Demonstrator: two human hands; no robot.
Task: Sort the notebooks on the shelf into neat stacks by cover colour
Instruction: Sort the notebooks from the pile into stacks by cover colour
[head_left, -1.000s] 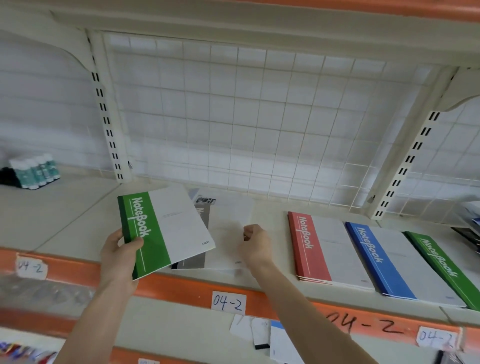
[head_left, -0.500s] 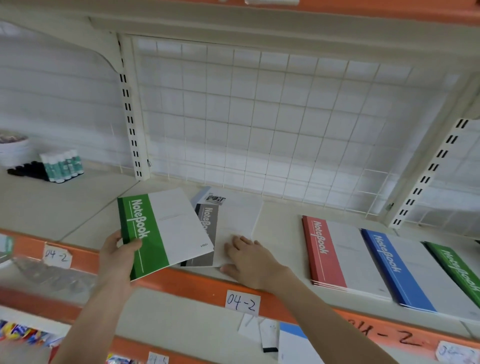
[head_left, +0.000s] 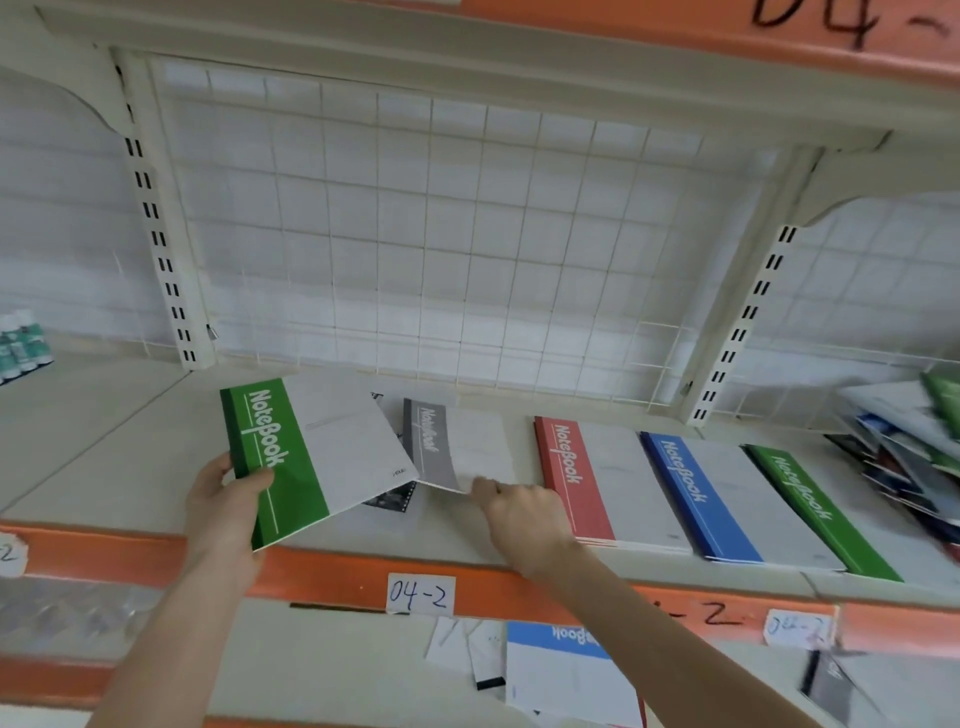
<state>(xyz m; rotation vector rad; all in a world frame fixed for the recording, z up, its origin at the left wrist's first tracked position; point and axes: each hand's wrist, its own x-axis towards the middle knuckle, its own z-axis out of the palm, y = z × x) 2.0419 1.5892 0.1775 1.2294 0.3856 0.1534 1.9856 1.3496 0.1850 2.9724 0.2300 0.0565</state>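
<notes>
**A:** What's different from half a second ago?

**B:** The right grip (head_left: 519, 512) lay flat on the grey notebook (head_left: 457, 447). Now it pinches that notebook's near edge, which looks raised off the pile at centre frame.

**A:** And the rest, big to small?

**B:** The shelf (head_left: 104, 467) runs the full width of the frame. Right of centre, the red stack (head_left: 582, 483), blue stack (head_left: 701, 504) and green stack (head_left: 815, 514) lie side by side. The left grip (head_left: 223, 509) clasps the green notebook (head_left: 311, 452) by its spine corner and holds it tilted above the shelf, left of centre.

**A:** How will they handle?

**B:** Light, thin and floppy, I'd judge, with smooth covers that slide on one another. Pinched by a corner, the grey one will likely sag. It's better held near the spine, its stiffest part, with the thumb on top and the fingers beneath.
</notes>
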